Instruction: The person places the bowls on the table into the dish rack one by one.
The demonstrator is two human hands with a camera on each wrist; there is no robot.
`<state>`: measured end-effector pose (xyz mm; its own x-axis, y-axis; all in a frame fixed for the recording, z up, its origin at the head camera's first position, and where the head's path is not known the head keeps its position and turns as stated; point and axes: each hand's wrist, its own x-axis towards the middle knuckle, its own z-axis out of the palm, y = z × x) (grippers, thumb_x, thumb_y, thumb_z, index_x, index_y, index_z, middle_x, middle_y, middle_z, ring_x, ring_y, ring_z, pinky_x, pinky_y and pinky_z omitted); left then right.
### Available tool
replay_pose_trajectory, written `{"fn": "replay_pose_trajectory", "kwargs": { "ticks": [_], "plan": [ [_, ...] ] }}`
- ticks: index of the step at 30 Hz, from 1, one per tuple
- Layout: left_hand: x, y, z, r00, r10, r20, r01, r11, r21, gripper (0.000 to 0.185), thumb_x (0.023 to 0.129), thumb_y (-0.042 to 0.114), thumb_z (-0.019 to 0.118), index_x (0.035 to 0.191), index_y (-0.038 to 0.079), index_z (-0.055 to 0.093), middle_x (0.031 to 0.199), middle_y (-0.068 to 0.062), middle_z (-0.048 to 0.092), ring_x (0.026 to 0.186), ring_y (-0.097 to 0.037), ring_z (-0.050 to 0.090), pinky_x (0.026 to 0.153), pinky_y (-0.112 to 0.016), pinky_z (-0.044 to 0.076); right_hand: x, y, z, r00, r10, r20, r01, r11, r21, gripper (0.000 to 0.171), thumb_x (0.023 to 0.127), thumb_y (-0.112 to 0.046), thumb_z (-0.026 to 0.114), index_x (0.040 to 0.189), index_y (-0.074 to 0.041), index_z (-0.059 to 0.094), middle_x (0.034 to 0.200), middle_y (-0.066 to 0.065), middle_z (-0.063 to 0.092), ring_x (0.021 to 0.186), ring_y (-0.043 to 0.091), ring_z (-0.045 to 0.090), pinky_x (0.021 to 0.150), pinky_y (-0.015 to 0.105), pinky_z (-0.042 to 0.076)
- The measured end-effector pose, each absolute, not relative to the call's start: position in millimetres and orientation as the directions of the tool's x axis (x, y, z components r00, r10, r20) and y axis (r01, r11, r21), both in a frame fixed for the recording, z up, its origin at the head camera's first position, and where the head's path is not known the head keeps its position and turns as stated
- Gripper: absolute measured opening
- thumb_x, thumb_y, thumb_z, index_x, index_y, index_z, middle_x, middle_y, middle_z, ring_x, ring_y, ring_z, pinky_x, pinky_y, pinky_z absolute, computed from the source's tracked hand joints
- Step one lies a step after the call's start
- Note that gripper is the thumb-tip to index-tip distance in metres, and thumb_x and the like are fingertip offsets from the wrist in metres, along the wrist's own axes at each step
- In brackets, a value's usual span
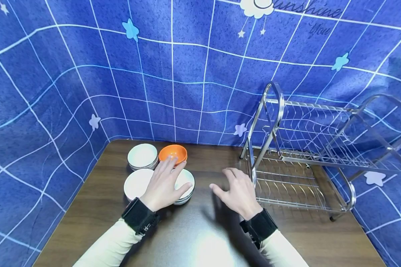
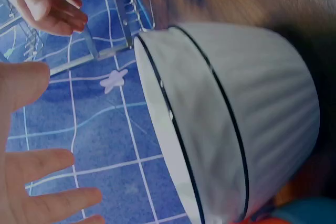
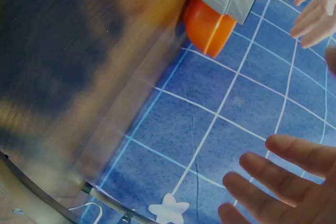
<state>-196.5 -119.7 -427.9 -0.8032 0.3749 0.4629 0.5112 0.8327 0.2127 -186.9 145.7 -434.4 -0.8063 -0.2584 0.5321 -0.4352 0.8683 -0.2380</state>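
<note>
One blue cloth (image 1: 194, 74) hangs behind a brown table (image 1: 97, 222). Rack (image 1: 300, 160) stands at right; its feet apparently keep the lower tier off the wood. Left hand (image 1: 167, 185): above the table's left part, fingers spread, gripping nothing. Right hand (image 1: 238, 191): likewise spread and unladen, just left of the rack. White bowls (image 1: 142, 155): three groups below and around the left hand, nested where edges show, probably for steadiness. Orange bowls (image 1: 173, 152): upright, back right of the cluster.

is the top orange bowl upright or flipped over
Upright: in the head view, the top orange bowl shows its hollow inside facing up, though the left hand hides part of its near side.
</note>
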Motion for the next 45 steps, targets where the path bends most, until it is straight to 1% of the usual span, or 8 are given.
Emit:
{"fn": "replay_pose_trajectory", "kwargs": {
  "ticks": [3,7,14,23,27,31,41,45],
  "plan": [
    [-195.3,-115.7,-428.1,-0.769,0.390,0.507,0.546,0.813,0.202,0.061,0.083,0.047,0.065,0.131,0.010,0.056,0.135,-0.017,0.051,0.129,-0.037,0.042,0.104,-0.054,0.034,-183.8,148.7,-432.7,-0.784,-0.242,0.572,-0.444,0.862,-0.244,0.049,0.083,-0.053,0.062,0.106,-0.010,0.068,0.102,0.005,0.067,0.091,0.025,0.064,0.072,0.042,0.051],
    [-193.1,-108.4,-427.2,-0.730,0.404,0.551,0.586,0.785,0.200,0.053,0.084,0.043,0.066,0.125,0.010,0.062,0.128,-0.012,0.057,0.122,-0.032,0.050,0.096,-0.051,0.043,-180.0,152.9,-428.5,-0.767,-0.216,0.604,-0.446,0.857,-0.259,0.040,0.085,-0.049,0.063,0.100,-0.012,0.070,0.095,0.003,0.068,0.086,0.023,0.065,0.064,0.041,0.052],
    [-189.6,-90.0,-427.2,-0.707,0.412,0.575,0.614,0.761,0.209,0.048,0.084,0.042,0.066,0.120,0.011,0.064,0.122,-0.009,0.060,0.115,-0.026,0.054,0.090,-0.047,0.047,-176.6,167.0,-424.0,-0.749,-0.174,0.640,-0.441,0.851,-0.285,0.032,0.086,-0.041,0.064,0.097,-0.013,0.070,0.091,0.002,0.068,0.083,0.022,0.066,0.061,0.041,0.052],
    [-185.2,-65.8,-432.0,-0.685,0.429,0.589,0.651,0.724,0.230,0.047,0.085,0.041,0.065,0.120,0.010,0.063,0.120,-0.009,0.060,0.113,-0.026,0.055,0.094,-0.044,0.045,-176.3,197.3,-426.8,-0.657,-0.094,0.748,-0.466,0.830,-0.305,0.016,0.085,-0.031,0.065,0.085,-0.015,0.070,0.079,0.000,0.067,0.070,0.018,0.063,0.053,0.040,0.047],
    [-182.9,-53.5,-436.8,-0.678,0.436,0.592,0.661,0.715,0.229,0.047,0.085,0.042,0.064,0.121,0.011,0.062,0.120,-0.006,0.060,0.112,-0.023,0.055,0.093,-0.041,0.045,-176.0,212.1,-428.5,-0.636,-0.052,0.770,-0.464,0.823,-0.328,0.015,0.084,-0.028,0.067,0.084,-0.014,0.071,0.077,0.000,0.067,0.067,0.019,0.062,0.053,0.040,0.046],
    [-180.2,-40.4,-440.6,-0.675,0.445,0.589,0.670,0.704,0.236,0.048,0.086,0.044,0.063,0.122,0.013,0.062,0.120,-0.004,0.060,0.111,-0.020,0.055,0.092,-0.038,0.046,-176.4,224.9,-430.4,-0.626,0.005,0.779,-0.447,0.816,-0.365,0.013,0.083,-0.024,0.068,0.086,-0.012,0.072,0.079,0.002,0.069,0.070,0.022,0.065,0.056,0.042,0.046],
    [-176.0,-13.1,-445.9,-0.670,0.500,0.549,0.698,0.676,0.236,0.049,0.087,0.046,0.060,0.124,0.013,0.059,0.120,-0.003,0.059,0.111,-0.019,0.055,0.094,-0.036,0.046,-176.2,250.2,-430.8,-0.640,0.118,0.760,-0.356,0.830,-0.429,0.015,0.085,-0.023,0.068,0.086,-0.009,0.072,0.081,0.007,0.070,0.072,0.027,0.065,0.059,0.043,0.044],
    [-177.0,-4.4,-444.5,-0.679,0.487,0.549,0.695,0.667,0.269,0.049,0.088,0.046,0.058,0.125,0.013,0.058,0.120,-0.002,0.059,0.110,-0.018,0.055,0.093,-0.034,0.047,-177.5,261.3,-431.0,-0.633,0.171,0.755,-0.322,0.828,-0.458,0.016,0.085,-0.022,0.068,0.087,-0.006,0.071,0.082,0.010,0.069,0.074,0.029,0.064,0.062,0.043,0.042]
  ]
}}
